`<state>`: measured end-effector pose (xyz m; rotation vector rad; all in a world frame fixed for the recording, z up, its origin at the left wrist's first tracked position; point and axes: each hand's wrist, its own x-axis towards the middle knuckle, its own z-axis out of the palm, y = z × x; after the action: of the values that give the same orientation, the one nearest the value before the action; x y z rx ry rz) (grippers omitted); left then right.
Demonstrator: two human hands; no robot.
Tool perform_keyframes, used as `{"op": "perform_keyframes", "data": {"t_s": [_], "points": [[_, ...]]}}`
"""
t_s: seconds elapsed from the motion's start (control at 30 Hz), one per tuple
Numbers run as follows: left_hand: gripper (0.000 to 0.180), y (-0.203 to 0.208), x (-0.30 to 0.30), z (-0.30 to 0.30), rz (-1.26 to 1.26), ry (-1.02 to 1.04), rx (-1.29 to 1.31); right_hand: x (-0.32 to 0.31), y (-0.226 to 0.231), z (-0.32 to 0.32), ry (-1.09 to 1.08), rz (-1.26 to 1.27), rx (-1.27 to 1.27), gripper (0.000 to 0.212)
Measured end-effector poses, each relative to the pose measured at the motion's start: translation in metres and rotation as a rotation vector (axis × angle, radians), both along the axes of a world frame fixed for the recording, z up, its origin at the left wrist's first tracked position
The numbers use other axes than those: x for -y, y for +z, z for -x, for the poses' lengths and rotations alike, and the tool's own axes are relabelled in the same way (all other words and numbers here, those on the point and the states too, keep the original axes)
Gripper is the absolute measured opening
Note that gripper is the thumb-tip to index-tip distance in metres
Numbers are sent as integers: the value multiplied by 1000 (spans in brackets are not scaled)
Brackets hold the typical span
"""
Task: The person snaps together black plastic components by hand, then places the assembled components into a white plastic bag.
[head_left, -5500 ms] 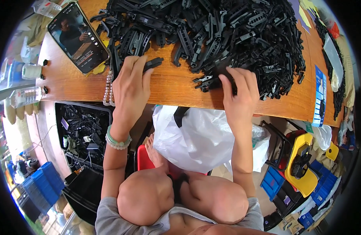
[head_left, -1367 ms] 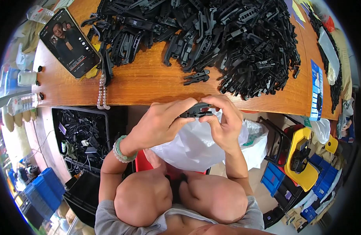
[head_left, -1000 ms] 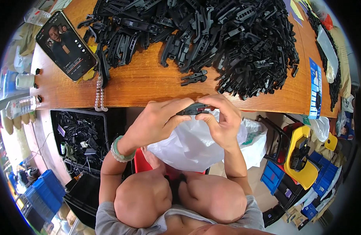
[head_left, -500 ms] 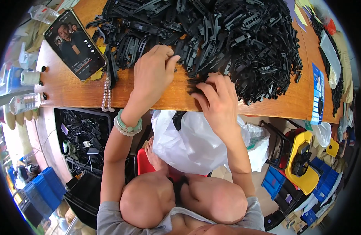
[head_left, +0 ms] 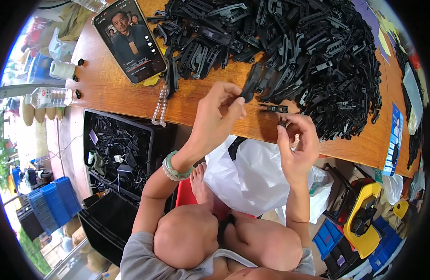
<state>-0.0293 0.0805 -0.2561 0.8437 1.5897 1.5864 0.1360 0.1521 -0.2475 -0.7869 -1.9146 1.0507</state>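
My left hand (head_left: 220,112), with bracelets at its wrist, pinches a long black plastic part (head_left: 251,84) that is slightly blurred. Between the fingertips of my right hand (head_left: 300,143) is a small black plastic piece (head_left: 283,122), mostly covered by the fingers. A separate short black part (head_left: 274,108) lies on the wooden table (head_left: 196,105) just beyond my right fingertips. Behind both hands spreads a big heap of black plastic parts (head_left: 317,51), longer slotted ones at the left and smaller ones at the right.
A phone (head_left: 130,42) showing a video stands tilted at the left, with a beaded strap (head_left: 160,107) hanging over the table edge. White plastic bags (head_left: 252,172) hang below the edge by my knees. A black bin (head_left: 117,154) of parts stands lower left, a yellow chair (head_left: 364,212) lower right.
My view has shifted, so the table sits further right. My left hand now holds a long black part, and my right fingers have closed on a small piece by the table edge.
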Motion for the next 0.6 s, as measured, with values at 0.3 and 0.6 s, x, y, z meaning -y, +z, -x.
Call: {"op": "perform_keyframes", "data": {"t_s": [0.3, 0.6], "points": [[20, 25, 13, -19, 117, -314, 256, 1, 7, -20, 339, 446, -316, 25], [25, 33, 16, -18, 170, -403, 203, 13, -3, -24, 231, 561, -279, 22]]}}
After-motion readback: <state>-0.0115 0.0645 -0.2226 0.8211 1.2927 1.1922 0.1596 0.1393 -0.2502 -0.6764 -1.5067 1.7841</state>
